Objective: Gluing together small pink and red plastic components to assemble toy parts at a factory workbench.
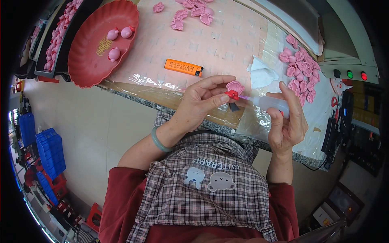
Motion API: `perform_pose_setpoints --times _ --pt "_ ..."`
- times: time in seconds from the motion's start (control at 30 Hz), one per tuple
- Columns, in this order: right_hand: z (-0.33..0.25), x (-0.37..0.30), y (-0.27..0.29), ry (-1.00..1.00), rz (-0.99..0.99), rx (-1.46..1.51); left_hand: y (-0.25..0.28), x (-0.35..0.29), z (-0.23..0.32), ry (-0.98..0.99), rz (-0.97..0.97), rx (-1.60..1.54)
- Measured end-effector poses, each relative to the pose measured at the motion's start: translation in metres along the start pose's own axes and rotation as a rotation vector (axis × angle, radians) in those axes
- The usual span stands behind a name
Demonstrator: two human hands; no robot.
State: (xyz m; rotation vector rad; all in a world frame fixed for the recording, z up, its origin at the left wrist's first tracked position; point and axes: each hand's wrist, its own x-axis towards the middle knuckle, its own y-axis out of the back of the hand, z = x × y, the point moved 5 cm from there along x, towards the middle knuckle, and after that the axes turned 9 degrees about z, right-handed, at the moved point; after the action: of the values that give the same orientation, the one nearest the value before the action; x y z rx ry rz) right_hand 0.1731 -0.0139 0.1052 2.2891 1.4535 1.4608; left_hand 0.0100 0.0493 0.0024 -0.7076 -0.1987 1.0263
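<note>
Between the thumb and fingers of my left hand (198,99) is a small pink plastic part (235,86) with a red piece (232,94) at its lower end. My right hand (289,121) grips a translucent squeeze bottle (272,105), lying nearly level. Its thin purple nozzle (245,97) points left and reaches the red piece; whether the tip touches cannot be made out. Both hands are above the table's near edge. Just beyond them lie an orange box-cutter-like or lighter-shaped block (183,67) and a crumpled white cloth (262,73).
Pink hollow parts (300,67) are heaped at the right, more (192,14) at the far edge. A red scalloped tray (77,60) at the left holds three round pink pieces (114,54). Beyond it stands a black bin (73,34) of pink pieces. Green and red buttons (350,74) sit on a machine.
</note>
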Motion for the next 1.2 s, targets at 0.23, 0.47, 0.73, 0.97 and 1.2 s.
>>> perform_pose_setpoints --times 0.23,0.47,0.73,0.97,1.2 --pt "0.017 -0.001 0.009 -0.304 0.078 0.237 0.001 0.002 0.001 0.0 -0.014 -0.04" --pt "0.06 0.024 -0.028 -0.46 0.044 0.459 -0.002 -0.001 0.001 0.03 -0.011 -0.02" --pt "0.075 0.033 -0.079 -0.327 -0.216 0.122 -0.005 -0.001 -0.001 0.051 -0.016 -0.007" --pt "0.066 0.045 -0.043 -0.236 -0.105 0.078 -0.002 0.0 -0.002 0.038 -0.025 -0.042" --pt "0.111 0.049 0.013 -0.082 -0.005 -0.547 -0.004 0.003 -0.003 0.073 -0.032 -0.025"
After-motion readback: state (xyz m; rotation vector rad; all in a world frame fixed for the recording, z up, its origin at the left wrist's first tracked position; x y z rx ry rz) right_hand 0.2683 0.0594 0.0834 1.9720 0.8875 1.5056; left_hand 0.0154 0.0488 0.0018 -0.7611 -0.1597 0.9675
